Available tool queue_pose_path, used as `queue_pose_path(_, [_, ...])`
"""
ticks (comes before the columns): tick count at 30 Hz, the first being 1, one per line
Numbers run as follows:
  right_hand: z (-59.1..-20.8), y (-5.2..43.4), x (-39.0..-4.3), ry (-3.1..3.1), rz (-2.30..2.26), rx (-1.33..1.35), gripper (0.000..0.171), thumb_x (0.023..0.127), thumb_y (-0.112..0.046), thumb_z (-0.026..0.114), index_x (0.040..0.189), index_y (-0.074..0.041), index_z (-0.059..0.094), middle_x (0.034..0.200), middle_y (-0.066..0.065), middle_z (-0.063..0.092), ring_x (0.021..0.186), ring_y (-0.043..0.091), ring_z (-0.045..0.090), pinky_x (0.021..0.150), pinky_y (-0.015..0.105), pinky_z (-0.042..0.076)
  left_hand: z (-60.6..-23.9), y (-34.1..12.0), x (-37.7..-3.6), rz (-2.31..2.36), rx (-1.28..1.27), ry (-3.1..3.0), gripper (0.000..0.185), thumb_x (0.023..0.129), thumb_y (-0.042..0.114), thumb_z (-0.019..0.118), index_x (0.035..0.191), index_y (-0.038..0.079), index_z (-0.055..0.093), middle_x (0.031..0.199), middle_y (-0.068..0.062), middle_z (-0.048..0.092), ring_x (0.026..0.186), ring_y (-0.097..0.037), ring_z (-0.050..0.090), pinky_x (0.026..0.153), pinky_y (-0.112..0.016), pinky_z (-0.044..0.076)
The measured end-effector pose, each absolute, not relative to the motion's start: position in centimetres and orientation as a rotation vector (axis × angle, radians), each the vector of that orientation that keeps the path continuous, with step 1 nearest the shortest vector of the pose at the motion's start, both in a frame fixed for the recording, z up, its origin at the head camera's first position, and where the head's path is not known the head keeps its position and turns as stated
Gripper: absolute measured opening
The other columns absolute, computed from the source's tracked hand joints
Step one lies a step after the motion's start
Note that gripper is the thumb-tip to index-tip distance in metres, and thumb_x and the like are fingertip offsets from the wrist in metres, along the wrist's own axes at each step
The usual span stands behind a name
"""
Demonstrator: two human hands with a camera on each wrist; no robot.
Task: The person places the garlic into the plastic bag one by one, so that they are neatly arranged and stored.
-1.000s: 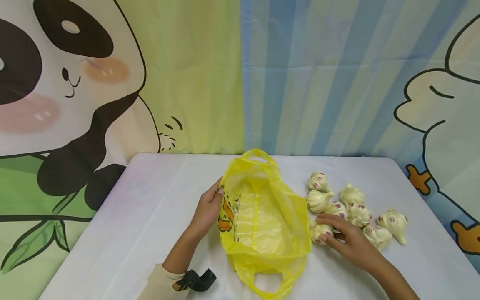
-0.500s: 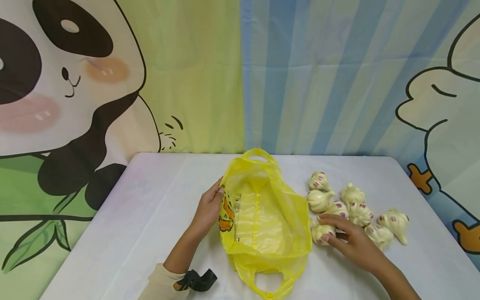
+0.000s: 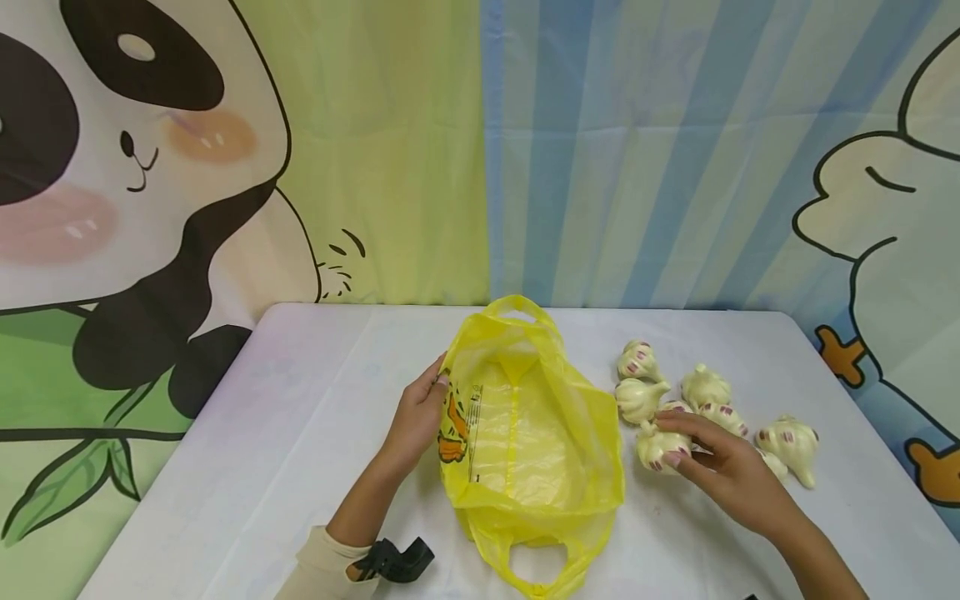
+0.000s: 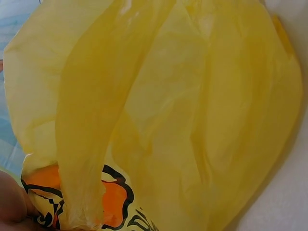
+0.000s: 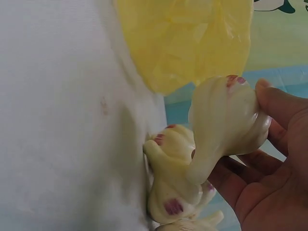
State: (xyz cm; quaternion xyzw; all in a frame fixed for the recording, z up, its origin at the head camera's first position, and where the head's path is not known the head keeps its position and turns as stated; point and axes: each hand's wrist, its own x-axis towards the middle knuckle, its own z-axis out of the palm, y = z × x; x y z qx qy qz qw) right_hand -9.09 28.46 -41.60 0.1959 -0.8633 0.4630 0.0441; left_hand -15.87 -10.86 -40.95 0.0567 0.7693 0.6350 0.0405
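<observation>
While left hand (image 3: 415, 419) pinches yellow bag (image 3: 528, 442), right hand (image 3: 726, 468) grips garlic bulb (image 3: 660, 448), other bulbs (image 3: 786, 446) toward right edge of table (image 3: 337, 400).

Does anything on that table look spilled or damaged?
Nothing looks spilled, but a faint reddish smudge on the white tablecloth, near the yellow plastic bag, looks like a stain, though it could be printed.

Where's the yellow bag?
In the head view, the yellow bag is central, between the left hand gripping its edge and the garlic bulbs on the right.
</observation>
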Motion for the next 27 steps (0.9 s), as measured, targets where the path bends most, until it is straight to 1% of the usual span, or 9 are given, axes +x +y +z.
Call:
queue_pose_path(7, [-39.6,28.1,-9.6,-2.581,1.411,0.634,0.042,0.090,0.004,0.066,0.130,-0.008,0.061,0.135,0.009,0.053,0.123,-0.001,0.046,0.080,0.020,0.053,-40.9,-10.8,-15.7,1.938,0.163,2.368,0.048,0.108,0.025,0.033,0.154,0.013,0.027,0.155,0.005,0.029,0.143,-0.013,0.021,0.115,-0.038,0.019])
queue_pose_path(14, [-37.7,27.0,-9.8,-2.554,1.363,0.624,0.042,0.090,0.004,0.066,0.130,-0.009,0.062,0.135,0.007,0.055,0.123,-0.001,0.047,0.080,0.017,0.051,-41.0,-10.9,-16.0,1.946,0.197,2.349,0.048,0.108,0.023,0.033,0.154,0.012,0.027,0.156,0.001,0.028,0.144,-0.016,0.019,0.115,-0.040,0.018])
queue_pose_path(18, [-36.6,26.6,-10.1,-2.516,1.378,0.687,0.044,0.089,0.008,0.064,0.130,-0.007,0.061,0.135,0.010,0.054,0.122,0.003,0.049,0.082,0.017,0.050,-41.1,-10.8,-16.1,1.955,0.222,2.328,0.047,0.108,0.022,0.032,0.154,0.013,0.027,0.156,0.000,0.027,0.144,-0.017,0.019,0.115,-0.041,0.017])
queue_pose_path(22, [-35.2,26.4,-10.7,-2.474,1.388,0.737,0.046,0.089,0.012,0.063,0.131,-0.005,0.060,0.136,0.009,0.054,0.124,0.006,0.049,0.084,0.018,0.050,-41.0,-10.6,-15.9,1.964,0.218,2.326,0.047,0.108,0.021,0.033,0.154,0.012,0.028,0.156,0.000,0.027,0.144,-0.017,0.019,0.116,-0.041,0.016])
queue_pose_path(27, [-33.8,25.7,-11.6,-2.473,1.409,0.759,0.045,0.090,0.009,0.062,0.133,-0.007,0.059,0.137,0.008,0.053,0.125,0.007,0.049,0.087,0.019,0.048,-41.1,-10.5,-15.6,1.953,0.212,2.323,0.047,0.108,0.020,0.033,0.154,0.011,0.027,0.157,0.000,0.027,0.144,-0.017,0.018,0.116,-0.041,0.016])
